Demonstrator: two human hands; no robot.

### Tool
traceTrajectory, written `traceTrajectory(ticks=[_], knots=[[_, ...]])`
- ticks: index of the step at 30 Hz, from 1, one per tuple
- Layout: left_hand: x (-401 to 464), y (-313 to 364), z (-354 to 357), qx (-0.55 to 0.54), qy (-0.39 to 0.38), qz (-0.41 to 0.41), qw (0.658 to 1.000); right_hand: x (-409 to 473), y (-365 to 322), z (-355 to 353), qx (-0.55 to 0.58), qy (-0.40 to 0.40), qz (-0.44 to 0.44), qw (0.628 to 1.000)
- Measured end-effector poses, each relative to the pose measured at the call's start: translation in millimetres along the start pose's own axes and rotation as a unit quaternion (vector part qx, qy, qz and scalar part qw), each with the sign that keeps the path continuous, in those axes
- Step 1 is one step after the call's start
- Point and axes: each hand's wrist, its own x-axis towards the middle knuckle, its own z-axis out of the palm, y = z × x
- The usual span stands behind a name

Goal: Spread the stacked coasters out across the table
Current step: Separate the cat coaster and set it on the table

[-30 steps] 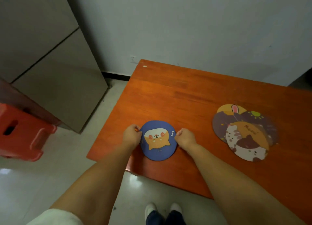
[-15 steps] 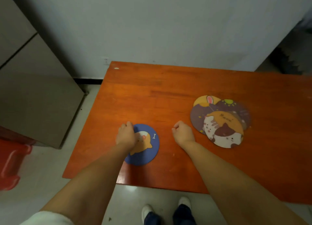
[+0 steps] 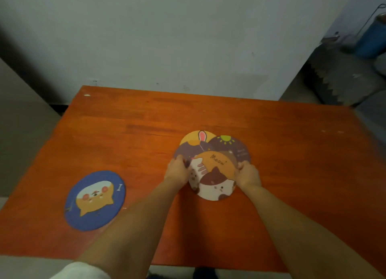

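A blue round coaster with an orange dog face (image 3: 95, 199) lies alone on the orange wooden table (image 3: 125, 132), near its front left. In the middle sits a loose overlapping pile of round coasters. Its top one is the orange cat coaster marked "Meow" (image 3: 215, 174). Under it show a purple coaster (image 3: 183, 150), a yellow rabbit-ear coaster (image 3: 195, 136) and a dark sun coaster (image 3: 231, 147). My left hand (image 3: 177, 171) pinches the cat coaster's left edge. On the opposite edge, my right hand (image 3: 248, 173) grips the same coaster.
A grey wall stands behind the table's far edge. A grey cabinet (image 3: 18, 121) is at the left. A blue barrel (image 3: 371, 38) and dark clutter fill the back right corner. The table's near edge runs just below my forearms.
Both hands have let go of the blue dog coaster and moved right to the pile, where they now grip the cat coaster. The view has swung right.
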Motion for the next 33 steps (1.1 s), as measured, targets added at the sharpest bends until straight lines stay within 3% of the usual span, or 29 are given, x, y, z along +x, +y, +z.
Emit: traceTrajectory(ticks=[11, 16, 19, 26, 33], knots=[[5, 7, 14, -0.068, 0.027, -0.057, 0.996, 9, 9, 3, 0.047, -0.061, 0.005, 0.997], [-9, 33, 20, -0.205, -0.029, -0.057, 0.977, -2, 31, -16, 0.102, -0.037, -0.003, 0.994], [-27, 69, 40, -0.222, -0.068, -0.026, 0.972, -3, 65, -45, 0.112, -0.001, 0.01, 0.994], [-69, 147, 138, -0.169, -0.215, 0.013, 0.962, -2, 194, -117, 0.073, 0.013, 0.064, 0.995], [-93, 190, 228, -0.032, -0.174, 0.068, 0.982, 3, 283, -149, 0.077, 0.008, 0.078, 0.994]])
